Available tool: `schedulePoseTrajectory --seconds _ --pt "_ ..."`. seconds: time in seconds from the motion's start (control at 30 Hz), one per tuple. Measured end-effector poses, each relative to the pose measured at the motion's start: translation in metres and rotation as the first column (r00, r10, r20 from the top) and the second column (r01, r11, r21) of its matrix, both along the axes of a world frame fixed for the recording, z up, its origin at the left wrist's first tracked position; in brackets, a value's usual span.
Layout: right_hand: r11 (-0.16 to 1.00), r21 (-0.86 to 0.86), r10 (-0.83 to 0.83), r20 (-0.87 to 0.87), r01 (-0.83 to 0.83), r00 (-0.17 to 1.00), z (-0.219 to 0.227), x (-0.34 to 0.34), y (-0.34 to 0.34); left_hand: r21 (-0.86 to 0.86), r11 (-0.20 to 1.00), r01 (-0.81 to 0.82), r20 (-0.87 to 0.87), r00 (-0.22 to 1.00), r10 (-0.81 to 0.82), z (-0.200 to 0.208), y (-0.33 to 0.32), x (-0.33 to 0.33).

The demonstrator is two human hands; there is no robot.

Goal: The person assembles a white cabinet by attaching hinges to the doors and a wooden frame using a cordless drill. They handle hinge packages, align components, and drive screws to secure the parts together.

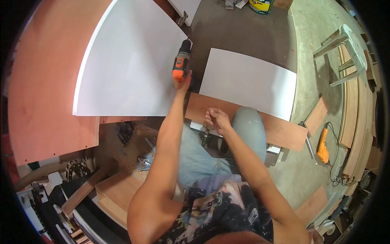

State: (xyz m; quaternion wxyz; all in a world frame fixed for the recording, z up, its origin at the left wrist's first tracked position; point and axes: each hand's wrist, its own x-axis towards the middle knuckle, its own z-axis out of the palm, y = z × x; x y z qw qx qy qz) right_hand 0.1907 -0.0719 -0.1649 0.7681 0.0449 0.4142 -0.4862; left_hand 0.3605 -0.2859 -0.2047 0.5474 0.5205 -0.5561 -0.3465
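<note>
My left hand (183,83) is wrapped round the handle of an orange and black cordless drill (181,65). The drill's tip points away from me, beside the right edge of a large white panel (126,61). Close in front of my lap, my right hand (218,121) hovers over a brown wooden board (280,131), its fingers curled and pinched together. Whatever sits between those fingers, if anything, is too small to make out. A smaller white panel (248,81) lies just beyond the brown board.
A large reddish-brown wood sheet (48,81) spreads at the left. To the right are an orange corded power tool (323,146), a plastic stool (347,53) and long planks (349,114). A paint bucket (261,5) stands at the far side. A plastic bag (145,162) lies by my left arm.
</note>
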Motion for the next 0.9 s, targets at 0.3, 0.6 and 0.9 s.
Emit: schedulePoseTrajectory --seconds 0.3,0.6,0.9 --pt "0.999 -0.031 0.038 0.119 -0.035 0.992 -0.013 0.021 -0.010 0.153 0.944 0.291 0.450 0.830 -0.329 0.229 0.127 0.025" --pt "0.965 0.261 -0.097 0.370 -0.004 0.924 -0.031 0.088 0.052 0.618 0.630 0.469 0.492 0.394 -0.776 0.236 0.185 0.035" --pt "0.853 0.474 -0.420 0.376 0.218 0.826 -0.066 0.092 0.074 0.553 0.672 0.493 0.536 0.406 -0.740 0.194 0.230 0.072"
